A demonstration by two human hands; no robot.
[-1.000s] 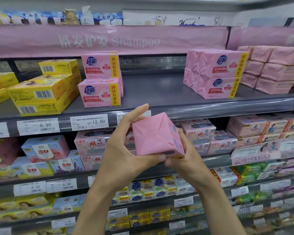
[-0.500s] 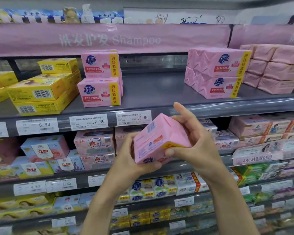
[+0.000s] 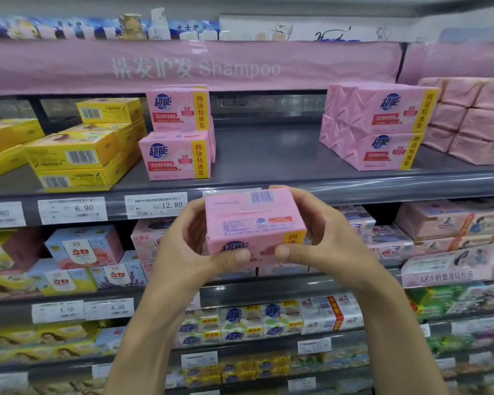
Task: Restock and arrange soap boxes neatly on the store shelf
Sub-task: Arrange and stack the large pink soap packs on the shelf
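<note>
I hold a pink soap pack (image 3: 251,220) in front of the grey shelf (image 3: 268,155), just below its front edge. Its barcode side faces up and its printed front faces me. My left hand (image 3: 188,252) grips its left end, thumb on the front. My right hand (image 3: 322,238) grips its right end in the same way. On the shelf, a stack of two matching pink packs (image 3: 180,132) stands at the left. A bigger block of the same packs (image 3: 380,126) stands at the right.
Yellow soap boxes (image 3: 77,155) are stacked left of the pink packs. Plain pink wrapped bars (image 3: 468,118) fill the shelf's far right. The shelf is bare between the two pink stacks. Price tags (image 3: 154,205) line its front edge. Lower shelves hold several other soaps.
Both hands have turned the pink pack from end-on to level, long side across. It has risen slightly toward the shelf edge, and each hand now grips one end.
</note>
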